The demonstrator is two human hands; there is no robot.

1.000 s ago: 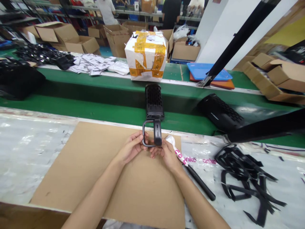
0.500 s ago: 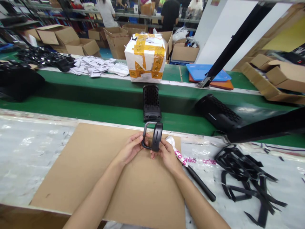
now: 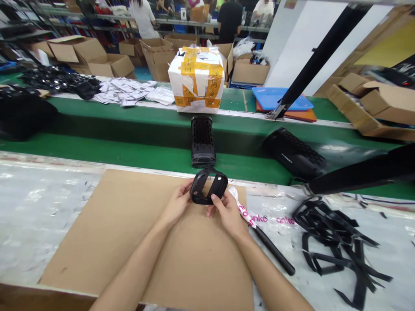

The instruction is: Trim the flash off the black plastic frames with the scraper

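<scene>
A black rounded plastic frame [image 3: 215, 186] with open slots is held up over the far edge of a brown cardboard sheet [image 3: 129, 233]. My left hand [image 3: 178, 202] grips its left side, with the fingertips partly behind it. On its lower right side my right hand [image 3: 227, 211] holds on, thumb on the face and other fingers beneath. Just beyond the frame, a black perforated housing [image 3: 203, 140] rests on the green surface. To the right of my right hand lies a black-handled tool [image 3: 272, 248] with a pink-and-white wrapped part.
Black strips [image 3: 340, 242] lie in a heap on the right. A second black housing [image 3: 293, 153] and a dark slanted post [image 3: 319, 65] stand beyond. A taped white box [image 3: 196, 82], blue tray [image 3: 280, 98] and white packets [image 3: 125, 90] are further back. People are in the background.
The black frame has turned from edge-on so that its broad slotted face shows. Both hands remain on it, and my right thumb now lies across its lower face.
</scene>
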